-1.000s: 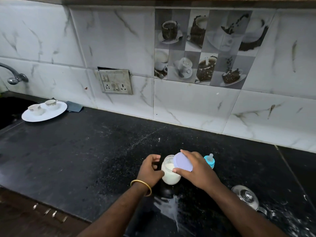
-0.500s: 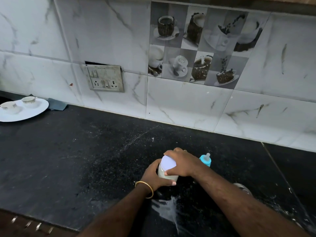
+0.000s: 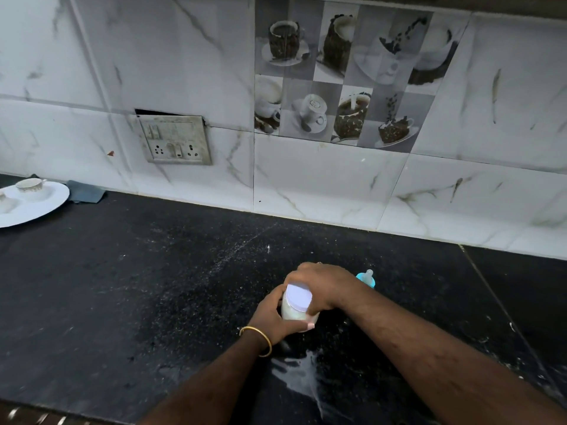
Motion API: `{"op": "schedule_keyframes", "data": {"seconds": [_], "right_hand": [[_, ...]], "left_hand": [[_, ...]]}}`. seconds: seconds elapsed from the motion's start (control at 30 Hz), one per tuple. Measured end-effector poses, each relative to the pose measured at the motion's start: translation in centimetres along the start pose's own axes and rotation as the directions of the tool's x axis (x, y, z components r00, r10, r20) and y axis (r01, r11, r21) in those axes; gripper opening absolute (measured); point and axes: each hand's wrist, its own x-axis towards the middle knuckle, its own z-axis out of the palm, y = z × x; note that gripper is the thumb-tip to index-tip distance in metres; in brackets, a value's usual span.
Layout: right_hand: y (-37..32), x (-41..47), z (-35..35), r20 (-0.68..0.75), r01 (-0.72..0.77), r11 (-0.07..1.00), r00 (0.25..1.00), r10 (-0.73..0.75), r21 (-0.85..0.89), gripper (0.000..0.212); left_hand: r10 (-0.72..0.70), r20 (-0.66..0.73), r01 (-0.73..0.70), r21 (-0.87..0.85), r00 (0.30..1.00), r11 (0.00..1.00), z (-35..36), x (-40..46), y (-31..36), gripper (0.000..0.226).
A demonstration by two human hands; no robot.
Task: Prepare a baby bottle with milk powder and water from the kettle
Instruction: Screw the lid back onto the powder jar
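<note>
A small clear jar of white milk powder [image 3: 291, 312] stands on the black counter [image 3: 122, 302] near its front. My left hand [image 3: 273, 317] grips the jar's body from the left. My right hand [image 3: 322, 286] grips the pale lilac lid [image 3: 298, 297] sitting on the jar's mouth. Right behind my right hand stands the baby bottle [image 3: 366, 277], of which only the blue collar and clear teat show. No kettle is in view.
A wet white spill [image 3: 300, 372] lies on the counter just in front of the jar. At the far left a white plate [image 3: 46, 204] carries small cups, with a grey cloth [image 3: 87, 191] beside it. A switch socket [image 3: 175, 139] sits in the tiled wall.
My right hand brought the lid from beside the jar's open mouth down onto it. The view shifted right, so the tap and the steel lid at the right left the frame.
</note>
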Motion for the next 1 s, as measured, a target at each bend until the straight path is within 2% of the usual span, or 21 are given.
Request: {"op": "schedule_keyframes", "data": {"seconds": [0.07, 0.13, 0.2, 0.27, 0.33, 0.43, 0.57, 0.63, 0.7, 0.8, 0.9, 1.0], "right_hand": [[-0.6, 0.0, 0.4, -0.074, -0.127, 0.990, 0.990, 0.122, -0.060, 0.067], [-1.1, 0.1, 0.9, -0.093, -0.214, 0.975, 0.974, 0.208, -0.056, 0.080], [-1.0, 0.0, 1.1, -0.025, -0.220, 0.975, 0.975, 0.219, -0.038, 0.091], [-0.8, -0.4, 0.6, 0.049, -0.159, 0.987, 0.986, 0.161, -0.030, 0.101], [-0.8, -0.8, -0.2, 0.053, -0.078, 0.997, 0.995, 0.079, -0.023, 0.094], [-0.9, -0.7, -0.3, 0.031, -0.006, 1.000, 1.000, 0.006, -0.020, 0.069], [-1.4, -0.6, -0.1, 0.024, -0.096, 0.995, 0.995, 0.097, -0.033, 0.060], [-1.6, -0.3, 0.1, -0.006, -0.172, 0.984, 0.985, 0.172, -0.052, 0.061], [-1.7, -0.1, 0.7, -0.036, -0.229, 0.970, 0.973, 0.227, -0.082, 0.072], [-1.0, -0.1, 1.1, -0.024, -0.237, 0.970, 0.971, 0.237, -0.052, 0.088], [0.0, -0.7, 0.2, 0.036, -0.127, 0.992, 0.991, 0.128, -0.016, 0.101], [0.3, -0.8, -0.2, 0.006, -0.025, 1.000, 1.000, 0.025, -0.007, 0.099]], "left_hand": [[-0.002, 0.010, 0.002, -0.001, 1.000, 1.000, 0.0, 0.0, -0.2, 0.079], [0.003, 0.011, -0.004, 0.007, 1.000, 1.000, 0.1, 0.1, -0.4, 0.078], [0.010, 0.010, -0.010, 0.015, 1.000, 1.000, 0.1, 0.2, -0.3, 0.080], [0.013, 0.006, -0.013, 0.015, 1.000, 1.000, 0.1, 0.3, -0.3, 0.081], [0.015, 0.002, -0.015, 0.008, 1.000, 1.000, 0.0, 0.3, -0.3, 0.083], [0.025, -0.003, -0.025, 0.004, 1.000, 1.000, 0.2, 0.3, -0.5, 0.088], [0.024, 0.001, -0.024, 0.020, 1.000, 1.000, 0.2, 0.3, -0.6, 0.084], [0.023, 0.008, -0.023, 0.022, 1.000, 0.999, 0.1, 0.3, -0.5, 0.080], [0.023, 0.009, -0.023, 0.016, 1.000, 1.000, 0.1, 0.3, -0.4, 0.077], [0.021, 0.023, -0.021, 0.013, 1.000, 1.000, -0.1, 0.3, -0.1, 0.076], [0.041, 0.052, -0.041, -0.012, 0.998, 0.999, -0.5, 0.5, 0.2, 0.094], [0.046, 0.083, -0.043, -0.035, 0.995, 0.998, -0.7, 0.7, 0.6, 0.118]]}}
